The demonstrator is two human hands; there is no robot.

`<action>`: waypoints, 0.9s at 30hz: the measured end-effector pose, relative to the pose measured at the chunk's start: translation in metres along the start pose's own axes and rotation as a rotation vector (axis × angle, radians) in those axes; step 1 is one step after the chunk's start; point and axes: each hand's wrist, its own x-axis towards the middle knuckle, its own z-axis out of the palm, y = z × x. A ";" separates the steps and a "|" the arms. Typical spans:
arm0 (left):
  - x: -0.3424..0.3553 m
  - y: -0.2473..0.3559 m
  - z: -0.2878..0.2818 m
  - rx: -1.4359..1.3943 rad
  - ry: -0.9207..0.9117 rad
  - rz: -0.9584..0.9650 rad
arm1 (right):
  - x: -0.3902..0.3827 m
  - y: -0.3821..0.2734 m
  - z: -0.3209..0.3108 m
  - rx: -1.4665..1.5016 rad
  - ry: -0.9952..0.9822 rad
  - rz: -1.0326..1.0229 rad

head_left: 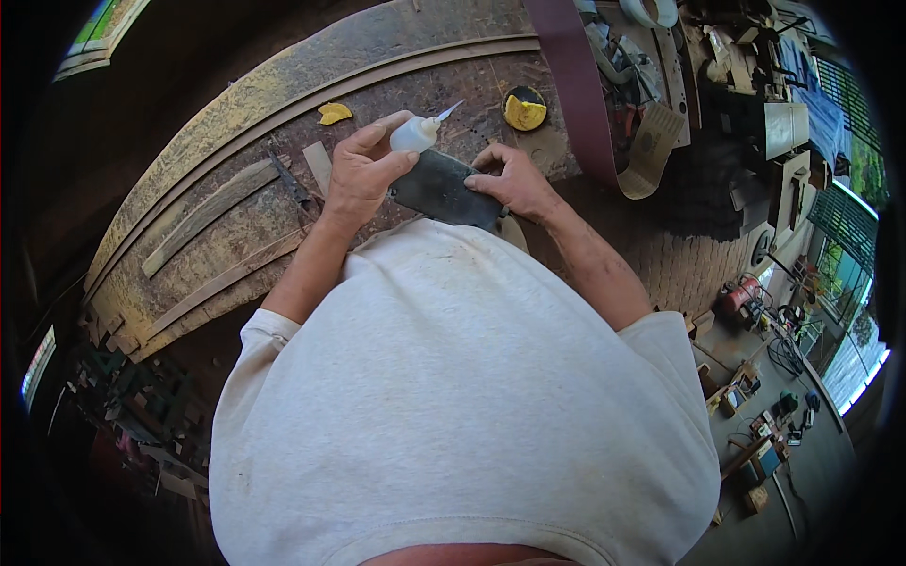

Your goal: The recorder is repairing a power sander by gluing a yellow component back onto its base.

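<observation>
My left hand is closed around a small white squeeze bottle, which lies tilted with its thin pointed nozzle aimed up and to the right. Just below the bottle is a dark, flat, rectangular plate, held close to my shirt above the bench's near edge. My right hand pinches the plate's right end between thumb and fingers. Whether my left fingers also support the plate from beneath is hidden. Beyond my hands, a round black container with yellow material rests on the bench.
The worn workbench has a curved wooden strip along it. Loose wood strips, a dark hand tool and a yellow piece lie at left. A wide reddish-brown abrasive belt hangs over the right side, beside clutter.
</observation>
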 end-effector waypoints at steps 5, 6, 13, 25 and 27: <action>0.005 0.000 -0.007 -0.129 -0.051 0.023 | -0.007 -0.006 -0.008 0.012 -0.010 0.027; 0.005 0.001 -0.009 -0.136 -0.048 0.029 | -0.008 -0.007 -0.010 0.057 -0.031 0.047; -0.006 -0.001 -0.018 -0.297 -0.100 0.043 | 0.004 -0.003 -0.015 0.031 -0.091 0.079; -0.027 -0.012 -0.056 -0.388 0.040 0.146 | 0.006 0.013 -0.014 -0.046 -0.066 -0.079; -0.034 -0.011 -0.058 -0.424 0.048 0.177 | 0.009 0.006 -0.019 -0.256 -0.087 -0.061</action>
